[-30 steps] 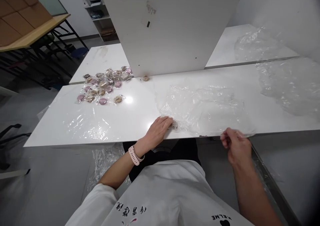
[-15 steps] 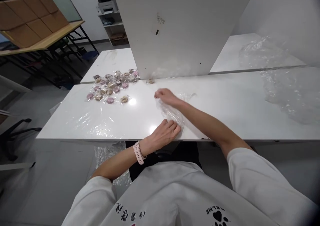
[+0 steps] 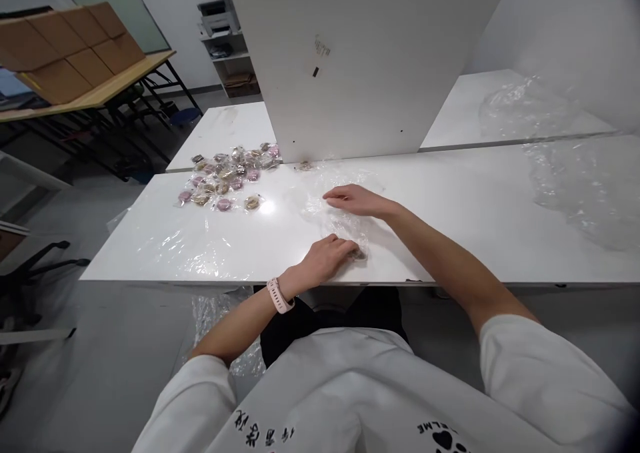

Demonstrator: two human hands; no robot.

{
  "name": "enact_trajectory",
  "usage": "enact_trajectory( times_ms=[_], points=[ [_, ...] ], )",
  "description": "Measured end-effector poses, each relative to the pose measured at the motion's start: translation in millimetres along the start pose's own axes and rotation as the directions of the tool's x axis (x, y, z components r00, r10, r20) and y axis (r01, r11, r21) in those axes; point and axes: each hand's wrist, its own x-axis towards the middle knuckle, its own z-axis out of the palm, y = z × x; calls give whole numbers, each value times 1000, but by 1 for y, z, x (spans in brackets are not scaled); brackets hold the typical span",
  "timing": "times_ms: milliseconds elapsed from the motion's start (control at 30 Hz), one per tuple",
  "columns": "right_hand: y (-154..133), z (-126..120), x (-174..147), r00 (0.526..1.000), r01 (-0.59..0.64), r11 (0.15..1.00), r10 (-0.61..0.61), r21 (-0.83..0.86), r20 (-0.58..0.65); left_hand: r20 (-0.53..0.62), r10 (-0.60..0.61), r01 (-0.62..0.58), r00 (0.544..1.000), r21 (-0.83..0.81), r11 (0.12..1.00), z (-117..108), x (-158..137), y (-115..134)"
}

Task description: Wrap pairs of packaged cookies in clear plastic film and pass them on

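My left hand, wearing a pink watch strap, rests near the table's front edge. Its fingers are curled over a small dark item in clear wrap, partly hidden by them. Higher up, my right hand lies open, fingers stretched out flat over a thin clear plastic sheet. Whether that plastic is a bag or loose film I cannot tell. To the left sit several round pink and tan items in clear wrappers; a single wrapped one lies by the upright panel.
A tall white panel stands across the back of the white table. Crumpled clear plastic covers the right end. Bubble wrap hangs below the table's front edge. Cardboard boxes stand on a wooden table at far left.
My right hand has gone from closed to flat and shifted slightly right. The plastic beneath has spread out toward the panel. By my left fingers, the small wrapped item now shows.
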Motion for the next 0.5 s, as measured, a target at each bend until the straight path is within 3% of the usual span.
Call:
enact_trajectory(
  times_ms=[67,133,200,267,333,400,500],
  points=[
    [3,-5,-36,999,-46,994,48,100,-19,-33,-100,87,994,-292,953,-4,6,-13],
    [5,0,-73,993,-91,976,103,196,-53,18,-194,173,981,-540,824,-8,16,-26],
    [7,13,-101,987,-109,970,131,217,-90,92,-298,279,950,-679,679,-10,27,-36],
    [10,29,-114,985,-77,986,97,145,-142,120,-395,352,911,-727,590,-10,35,-40],
    [13,44,-113,981,-7,1000,8,3,-196,92,-461,380,882,-718,584,-7,36,-37],
    [18,53,-105,970,50,990,-80,-135,-228,29,-494,393,869,-647,653,-3,32,-29],
    [27,59,-94,958,72,971,-131,-228,-254,-189,-534,396,824,-483,781,2,17,-21]
  ],
)
